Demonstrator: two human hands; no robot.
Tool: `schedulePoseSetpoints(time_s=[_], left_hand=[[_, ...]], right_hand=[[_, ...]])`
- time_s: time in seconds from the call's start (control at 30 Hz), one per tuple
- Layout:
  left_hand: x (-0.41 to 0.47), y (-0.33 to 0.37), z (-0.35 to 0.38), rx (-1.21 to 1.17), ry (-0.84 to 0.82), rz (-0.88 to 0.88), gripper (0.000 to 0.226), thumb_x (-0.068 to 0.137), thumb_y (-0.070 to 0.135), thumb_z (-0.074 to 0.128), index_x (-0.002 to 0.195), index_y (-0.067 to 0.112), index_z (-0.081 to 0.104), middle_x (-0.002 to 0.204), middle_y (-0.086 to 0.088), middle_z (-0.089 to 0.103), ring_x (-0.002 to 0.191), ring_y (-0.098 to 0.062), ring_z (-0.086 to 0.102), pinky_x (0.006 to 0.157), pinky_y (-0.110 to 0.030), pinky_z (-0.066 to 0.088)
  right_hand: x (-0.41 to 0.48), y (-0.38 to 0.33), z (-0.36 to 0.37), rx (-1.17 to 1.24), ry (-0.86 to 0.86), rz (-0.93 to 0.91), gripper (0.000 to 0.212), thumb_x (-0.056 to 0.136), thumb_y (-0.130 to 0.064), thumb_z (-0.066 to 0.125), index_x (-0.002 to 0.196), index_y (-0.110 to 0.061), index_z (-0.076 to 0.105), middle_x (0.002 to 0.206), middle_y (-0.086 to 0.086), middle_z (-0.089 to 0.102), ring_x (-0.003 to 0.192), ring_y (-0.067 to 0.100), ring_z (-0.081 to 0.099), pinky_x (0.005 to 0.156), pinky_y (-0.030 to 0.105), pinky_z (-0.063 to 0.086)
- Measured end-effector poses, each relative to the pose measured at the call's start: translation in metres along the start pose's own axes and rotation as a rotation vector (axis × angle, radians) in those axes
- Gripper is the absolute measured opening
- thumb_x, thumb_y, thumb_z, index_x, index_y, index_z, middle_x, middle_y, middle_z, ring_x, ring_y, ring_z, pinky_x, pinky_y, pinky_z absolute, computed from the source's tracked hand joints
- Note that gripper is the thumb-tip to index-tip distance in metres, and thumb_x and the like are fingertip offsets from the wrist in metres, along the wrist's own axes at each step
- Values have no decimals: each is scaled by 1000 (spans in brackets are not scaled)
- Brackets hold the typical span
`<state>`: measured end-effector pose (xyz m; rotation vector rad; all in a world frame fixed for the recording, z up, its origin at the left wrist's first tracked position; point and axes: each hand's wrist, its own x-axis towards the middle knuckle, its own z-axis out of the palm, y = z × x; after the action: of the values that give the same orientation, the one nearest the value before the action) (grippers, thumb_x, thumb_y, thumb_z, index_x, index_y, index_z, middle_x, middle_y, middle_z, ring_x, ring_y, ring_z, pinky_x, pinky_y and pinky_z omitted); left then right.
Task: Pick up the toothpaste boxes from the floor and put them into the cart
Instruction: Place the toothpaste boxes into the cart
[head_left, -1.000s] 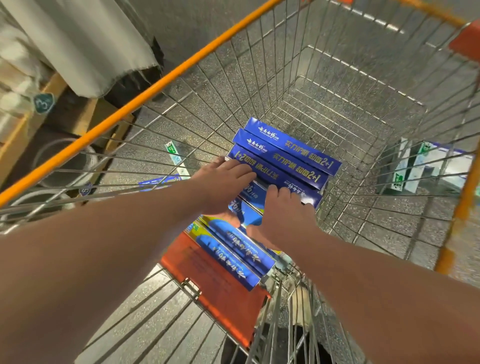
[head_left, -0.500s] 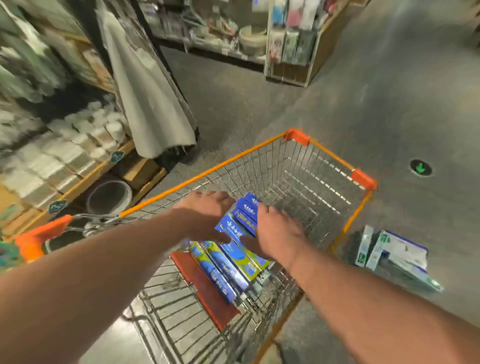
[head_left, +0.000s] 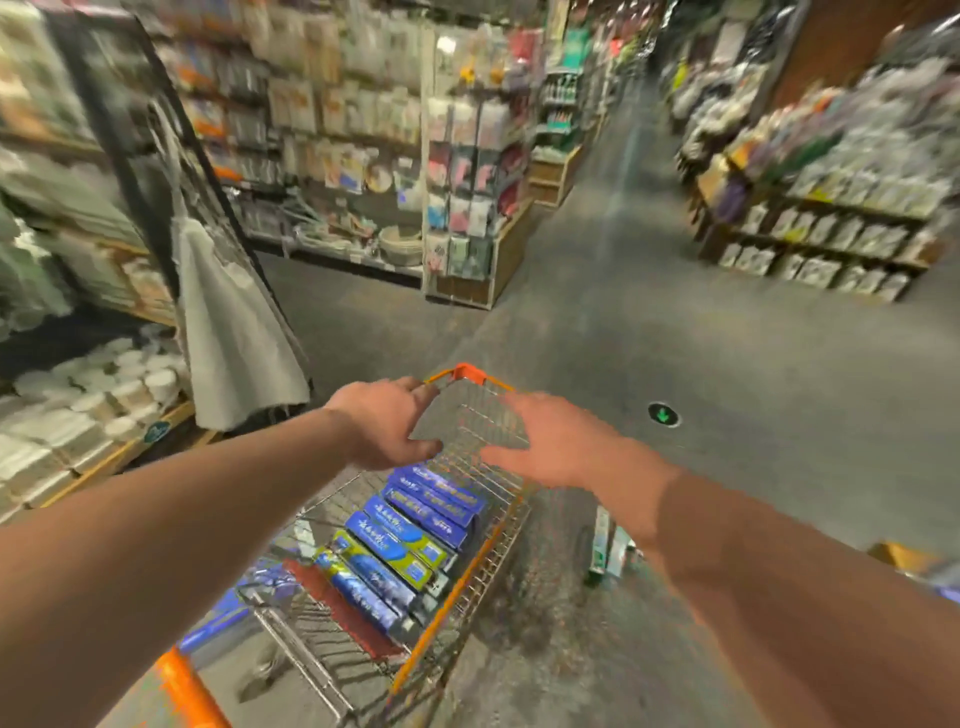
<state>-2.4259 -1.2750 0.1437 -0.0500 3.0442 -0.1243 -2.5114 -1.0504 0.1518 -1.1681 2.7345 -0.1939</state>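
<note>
An orange-rimmed wire cart (head_left: 457, 582) stands below me on the grey floor. Several blue toothpaste boxes (head_left: 410, 535) lie side by side in its basket. My left hand (head_left: 387, 423) hovers above the cart's far end, fingers spread and empty. My right hand (head_left: 550, 441) floats beside it at the same height, open, palm down, holding nothing. Both hands are apart from the boxes. On the floor right of the cart, white and green toothpaste boxes (head_left: 605, 545) show partly behind my right forearm.
Store shelves line the left side, with white stacked goods (head_left: 93, 405) and a hanging grey cloth (head_left: 234, 332). A display rack (head_left: 467, 208) stands ahead and more shelves (head_left: 831, 208) at the right. A green arrow marker (head_left: 663, 414) is on the floor.
Both hands have lifted off the blue boxes in the cart and risen above its far end. My view has tilted up from the basket to the aisle.
</note>
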Motion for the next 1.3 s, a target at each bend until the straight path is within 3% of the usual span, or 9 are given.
schedulePoseSetpoints(time_s=[0.13, 0.27, 0.47, 0.63, 0.93, 1.3], left_hand=[[6, 55, -29, -5, 34, 96, 87, 90, 73, 47, 159, 24, 24, 151, -6, 46, 130, -31, 55, 101, -44, 50], [26, 115, -50, 8, 61, 174, 88, 92, 72, 46, 159, 19, 25, 157, -5, 40, 136, -28, 50, 106, -43, 46], [85, 207, -71, 24, 85, 241, 84, 94, 69, 49, 158, 18, 28, 156, -5, 41, 137, -26, 48, 102, -40, 46], [152, 289, -84, 13, 93, 269, 84, 94, 68, 50, 158, 19, 28, 159, -3, 39, 140, -25, 45, 108, -40, 44], [263, 408, -76, -2, 60, 303, 86, 94, 70, 47, 159, 18, 25, 161, -4, 35, 140, -27, 45, 107, -42, 45], [445, 445, -25, -19, -35, 397, 85, 95, 66, 48, 160, 18, 22, 162, -5, 33, 140, -27, 45, 105, -44, 47]], right_hand=[[-55, 35, -31, -20, 52, 39, 104, 71, -87, 48, 153, -23, 38, 145, 11, 55, 132, 32, 53, 108, 45, 45], [-100, 83, -54, -25, 75, 93, 96, 87, -72, 61, 159, -17, 30, 157, 12, 44, 142, 29, 43, 116, 41, 37], [-143, 179, -76, 9, 93, 151, 95, 88, -71, 60, 160, -19, 28, 159, 8, 42, 141, 26, 44, 114, 38, 37], [-163, 276, -92, 27, 78, 196, 95, 86, -71, 61, 160, -23, 27, 158, 6, 43, 141, 25, 45, 113, 41, 40], [-160, 434, -86, 31, 24, 247, 96, 86, -72, 60, 160, -21, 26, 156, 8, 45, 138, 28, 48, 111, 44, 43], [-56, 560, -48, 90, -60, 296, 97, 88, -70, 59, 162, -20, 21, 161, 7, 39, 143, 26, 42, 113, 40, 40]])
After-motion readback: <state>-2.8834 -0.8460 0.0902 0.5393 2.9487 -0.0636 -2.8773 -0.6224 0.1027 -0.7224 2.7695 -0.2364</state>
